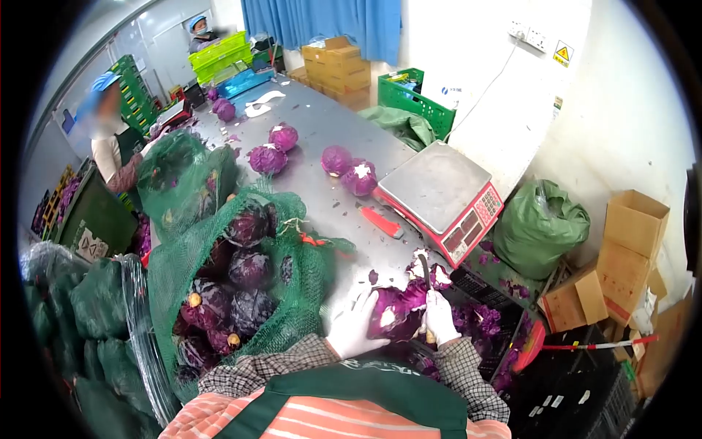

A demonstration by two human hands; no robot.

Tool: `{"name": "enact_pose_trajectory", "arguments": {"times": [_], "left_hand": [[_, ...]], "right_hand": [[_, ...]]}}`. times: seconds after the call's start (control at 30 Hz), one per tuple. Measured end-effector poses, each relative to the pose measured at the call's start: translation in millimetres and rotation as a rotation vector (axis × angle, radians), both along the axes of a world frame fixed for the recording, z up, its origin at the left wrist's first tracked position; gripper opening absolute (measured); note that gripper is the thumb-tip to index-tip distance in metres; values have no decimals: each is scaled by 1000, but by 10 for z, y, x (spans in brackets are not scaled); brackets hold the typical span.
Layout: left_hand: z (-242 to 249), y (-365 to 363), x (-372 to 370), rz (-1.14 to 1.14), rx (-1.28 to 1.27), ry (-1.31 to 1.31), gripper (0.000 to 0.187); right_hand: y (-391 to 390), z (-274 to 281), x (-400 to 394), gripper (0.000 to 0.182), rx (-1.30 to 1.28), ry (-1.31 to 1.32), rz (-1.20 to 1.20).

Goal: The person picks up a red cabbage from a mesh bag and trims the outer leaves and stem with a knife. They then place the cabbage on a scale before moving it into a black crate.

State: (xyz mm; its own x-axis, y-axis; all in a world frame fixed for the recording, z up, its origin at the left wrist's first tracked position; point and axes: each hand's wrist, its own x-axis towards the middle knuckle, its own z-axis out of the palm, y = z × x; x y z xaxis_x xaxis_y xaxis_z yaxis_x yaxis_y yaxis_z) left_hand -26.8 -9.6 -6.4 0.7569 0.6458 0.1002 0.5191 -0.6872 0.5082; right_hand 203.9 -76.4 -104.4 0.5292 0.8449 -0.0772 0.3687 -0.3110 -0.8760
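1. The purple cabbage [389, 319] was at the near right corner of the surface [311, 194], between the two hands: just right of the left hand [355, 325] and just left of the right hand [442, 319]. Both were equally close to it.
2. The cabbage was roundish, so I could not give it a long axis. The knife [423, 268] had a clear one: its blade pointed away from the person, toward the far edge.
3. The left hand, white-gloved, was spread moderately and curved against the cabbage's left side, holding it.
4. The right hand, also gloved, was closed around the knife's handle. Whether the blade touched this cabbage, I could not tell.
5. The green net bag [301, 307] lay near the left hand; the black crate [488, 289] with loose leaves was beside the right.
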Motion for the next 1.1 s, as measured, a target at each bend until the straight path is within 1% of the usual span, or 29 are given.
{"name": "enact_pose_trajectory", "arguments": {"times": [0.07,0.1,0.13,0.2,0.23,0.27,0.3,0.33,0.37,0.4,0.43,0.47,0.5,0.53,0.57,0.6,0.67,0.73,0.8,0.83,0.87,0.93,1.03,1.1], "left_hand": [[-63,-18,-249,26,-174,2,105],[-142,53,-326,15,-216,-84,106],[138,42,-335,69,-359,-141,111],[6,181,-305,182,-679,-208,114],[-187,216,-275,292,-576,-161,114],[-400,318,-252,272,-563,-191,112],[-330,314,-240,329,-562,-183,111],[-234,306,-218,387,-566,-175,110],[-167,339,-224,335,-705,-212,102],[-145,323,-215,328,-664,-218,100],[-130,303,-215,320,-623,-216,97],[-127,287,-209,306,-581,-211,94],[-232,243,-214,340,-469,-188,92],[-240,223,-174,228,-378,-140,92],[-230,239,-109,118,-280,-99,93],[-231,210,-76,11,-191,-50,94],[-11,-15,-4,13,-86,52,94],[-132,-19,-45,-27,50,-4,95],[-62,-28,-81,-46,0,10,96],[-64,-40,-88,-53,22,8,96],[-58,-65,-80,-63,62,20,96],[-78,-85,-73,-114,109,27,94],[-37,-141,-36,-164,151,64,94],[-49,-142,-50,-165,134,32,93]], "right_hand": [[-67,212,-207,35,102,-4,12],[-107,345,-342,32,257,-374,108],[-141,633,-484,30,196,-398,160],[-144,740,-595,33,264,-360,199],[-159,728,-651,32,320,-416,204],[-179,719,-690,32,374,-474,205],[-189,756,-702,28,399,-388,168],[-243,568,-576,24,129,-65,104],[-311,464,-277,27,164,225,-70],[-381,362,20,30,279,548,-294],[-449,267,317,33,424,799,-533],[-653,-73,646,36,254,325,-584],[-819,108,701,39,-15,157,-537],[-880,171,727,52,-370,-384,-414],[-890,236,694,60,-291,-159,-358],[-759,737,289,68,-218,70,-297],[-553,643,-134,73,48,120,-9],[-386,915,-534,66,120,121,254],[-263,818,-709,60,142,-220,305],[-239,812,-725,56,106,-220,261],[-234,835,-693,49,132,-201,279],[-230,864,-617,42,57,-308,353],[-206,965,-627,35,-24,-78,282],[-183,854,-545,34,-118,218,300]]}}
